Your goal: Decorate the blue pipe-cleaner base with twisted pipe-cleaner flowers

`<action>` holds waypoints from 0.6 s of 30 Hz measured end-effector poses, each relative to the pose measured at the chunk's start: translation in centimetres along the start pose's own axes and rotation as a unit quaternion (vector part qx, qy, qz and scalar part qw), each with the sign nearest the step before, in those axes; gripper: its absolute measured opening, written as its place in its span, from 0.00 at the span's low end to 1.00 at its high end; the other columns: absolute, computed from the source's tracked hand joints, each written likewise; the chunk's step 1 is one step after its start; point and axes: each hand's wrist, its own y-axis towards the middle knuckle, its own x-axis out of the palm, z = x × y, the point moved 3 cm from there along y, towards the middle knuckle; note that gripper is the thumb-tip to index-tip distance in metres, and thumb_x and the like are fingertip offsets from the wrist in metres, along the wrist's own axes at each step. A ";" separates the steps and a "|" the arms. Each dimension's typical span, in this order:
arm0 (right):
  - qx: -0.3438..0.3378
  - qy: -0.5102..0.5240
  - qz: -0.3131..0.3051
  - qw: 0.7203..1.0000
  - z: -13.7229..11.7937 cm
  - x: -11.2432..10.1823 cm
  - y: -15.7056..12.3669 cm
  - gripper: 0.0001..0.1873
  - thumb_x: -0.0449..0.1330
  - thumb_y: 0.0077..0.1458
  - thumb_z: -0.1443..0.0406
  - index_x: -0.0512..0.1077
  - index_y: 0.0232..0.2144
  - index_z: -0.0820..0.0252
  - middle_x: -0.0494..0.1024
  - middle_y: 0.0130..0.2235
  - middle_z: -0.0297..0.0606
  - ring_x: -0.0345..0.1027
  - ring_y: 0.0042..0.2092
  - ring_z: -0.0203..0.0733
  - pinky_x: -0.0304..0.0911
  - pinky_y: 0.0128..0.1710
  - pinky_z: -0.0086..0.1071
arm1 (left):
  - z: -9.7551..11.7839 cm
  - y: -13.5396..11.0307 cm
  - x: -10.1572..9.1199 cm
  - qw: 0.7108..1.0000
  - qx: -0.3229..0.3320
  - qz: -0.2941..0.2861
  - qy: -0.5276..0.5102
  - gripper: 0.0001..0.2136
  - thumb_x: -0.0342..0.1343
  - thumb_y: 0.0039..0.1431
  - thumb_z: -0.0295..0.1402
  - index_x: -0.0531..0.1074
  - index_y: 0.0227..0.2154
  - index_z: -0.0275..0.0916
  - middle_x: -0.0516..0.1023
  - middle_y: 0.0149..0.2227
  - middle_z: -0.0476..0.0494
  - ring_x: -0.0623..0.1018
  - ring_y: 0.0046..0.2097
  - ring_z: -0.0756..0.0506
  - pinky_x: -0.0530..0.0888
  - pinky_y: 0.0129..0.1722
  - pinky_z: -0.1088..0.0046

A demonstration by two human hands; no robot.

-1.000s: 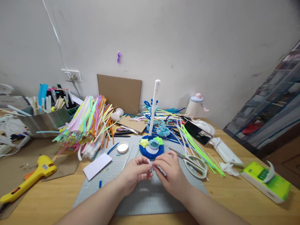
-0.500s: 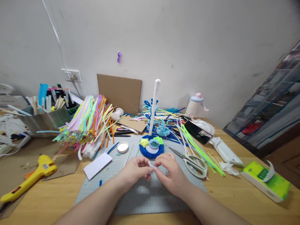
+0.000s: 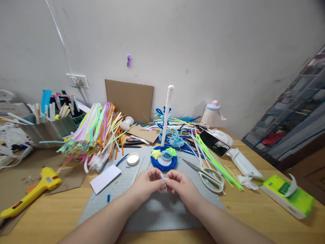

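Over the front of the grey cutting mat [image 3: 142, 217], my left hand [image 3: 148, 184] and my right hand [image 3: 182, 186] meet with fingertips almost touching. Both pinch a small white piece that looks like a short pipe cleaner [image 3: 163, 177], largely hidden by the fingers. Just beyond them stands a round blue fuzzy base [image 3: 164, 167] with a white wrapped upright rod [image 3: 166, 115]. A yellow star [image 3: 155, 155], a bright green star [image 3: 172, 151] and a light blue shell-like piece [image 3: 166, 155] sit on that base.
Scissors [image 3: 210, 178] lie right of my hands, beside loose green pipe cleaners [image 3: 215, 159] and a phone [image 3: 214, 142]. Leftward are a white card [image 3: 105, 179], a small round tin [image 3: 132, 158], a pipe cleaner bundle [image 3: 93, 135] and a yellow glue gun [image 3: 38, 189]. A tissue pack [image 3: 286, 196] is at far right.
My right hand has shifted slightly and its fingers have curled closer around the white piece, against my left fingertips. The other things stay where they were.
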 end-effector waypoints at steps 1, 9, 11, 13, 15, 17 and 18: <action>-0.031 -0.014 -0.004 0.999 -0.3 -0.1 -0.1 0.12 0.57 0.50 0.57 0.66 0.25 0.61 0.67 0.22 0.30 0.58 0.24 0.33 0.54 0.26 0.27 | 0.2 -0.2 0.1 1.000 -0.012 -0.006 -0.026 0.12 0.63 0.41 0.35 0.67 0.25 0.34 0.72 0.23 0.48 0.70 0.24 0.52 0.68 0.27 0.75; -0.280 -0.275 -0.047 0.919 -2.7 -0.8 -1.0 0.06 0.53 0.57 0.67 0.70 0.34 0.58 0.70 0.38 0.39 0.65 0.40 0.40 0.61 0.41 0.34 | 0.4 -0.8 0.2 0.991 -0.073 -0.071 -0.091 0.11 0.64 0.41 0.32 0.71 0.28 0.34 0.67 0.22 0.52 0.64 0.22 0.56 0.64 0.24 0.78; -0.297 -0.296 -0.024 0.908 -2.5 -0.9 -1.0 0.05 0.53 0.57 0.68 0.69 0.32 0.58 0.70 0.35 0.39 0.65 0.39 0.40 0.62 0.39 0.33 | 0.3 -0.7 0.1 0.987 -0.073 -0.068 -0.124 0.12 0.64 0.42 0.34 0.70 0.29 0.35 0.68 0.24 0.51 0.65 0.22 0.56 0.64 0.25 0.78; -0.317 -0.319 -0.002 0.893 -2.3 -0.9 -1.1 0.05 0.53 0.57 0.69 0.68 0.33 0.58 0.70 0.34 0.39 0.65 0.38 0.40 0.62 0.38 0.34 | 0.2 -0.7 0.1 0.984 -0.086 -0.071 -0.140 0.12 0.64 0.43 0.35 0.70 0.28 0.34 0.68 0.23 0.51 0.66 0.23 0.56 0.65 0.26 0.78; -0.336 -0.350 0.015 0.874 -2.2 -0.9 -1.2 0.05 0.52 0.57 0.69 0.68 0.34 0.58 0.71 0.35 0.39 0.65 0.39 0.41 0.62 0.39 0.35 | -0.1 -0.7 0.1 0.983 -0.098 -0.071 -0.136 0.12 0.64 0.44 0.36 0.70 0.27 0.33 0.67 0.22 0.50 0.67 0.23 0.55 0.65 0.26 0.78; -0.346 -0.387 0.029 0.854 -2.3 -0.9 -1.3 0.05 0.53 0.57 0.69 0.68 0.35 0.58 0.72 0.36 0.40 0.65 0.40 0.42 0.61 0.40 0.37 | -0.3 -0.7 0.0 0.986 -0.088 -0.060 -0.130 0.13 0.65 0.43 0.35 0.70 0.26 0.32 0.67 0.23 0.50 0.67 0.24 0.55 0.66 0.26 0.78; -0.348 -0.404 0.034 0.845 -2.3 -0.9 -1.3 0.05 0.53 0.56 0.69 0.68 0.35 0.58 0.72 0.37 0.41 0.65 0.40 0.43 0.61 0.41 0.37 | -0.3 -0.6 0.0 0.987 -0.077 -0.053 -0.130 0.13 0.65 0.43 0.35 0.70 0.27 0.32 0.68 0.24 0.50 0.67 0.24 0.55 0.66 0.27 0.78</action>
